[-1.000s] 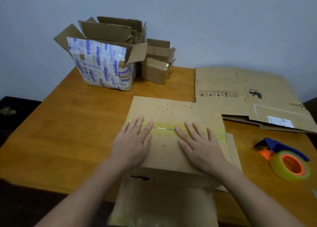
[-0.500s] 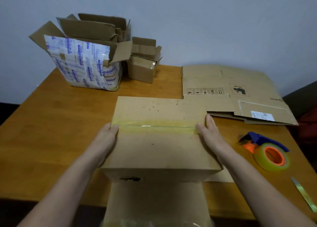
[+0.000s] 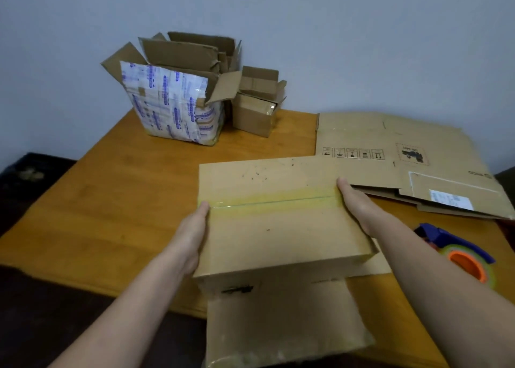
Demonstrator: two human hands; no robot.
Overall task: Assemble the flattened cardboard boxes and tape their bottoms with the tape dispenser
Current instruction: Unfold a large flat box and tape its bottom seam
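Head view of the bench. An assembled cardboard box sits at the middle of the near edge, bottom face up, its seam closed by a yellowish tape strip running from left to right. The left grip lies flat against the box's left wall and the right grip against its right wall, so the box is clamped between them; each thumb lies straight along the top edge (the other fingers are hidden behind the walls). One loose flap hangs over the near edge. The tape dispenser, blue with an orange core, lies near the right edge, apart from both grips. Flattened cardboard covers the far right corner. At the far edge stand an open printed box and, just beside it, a small open box
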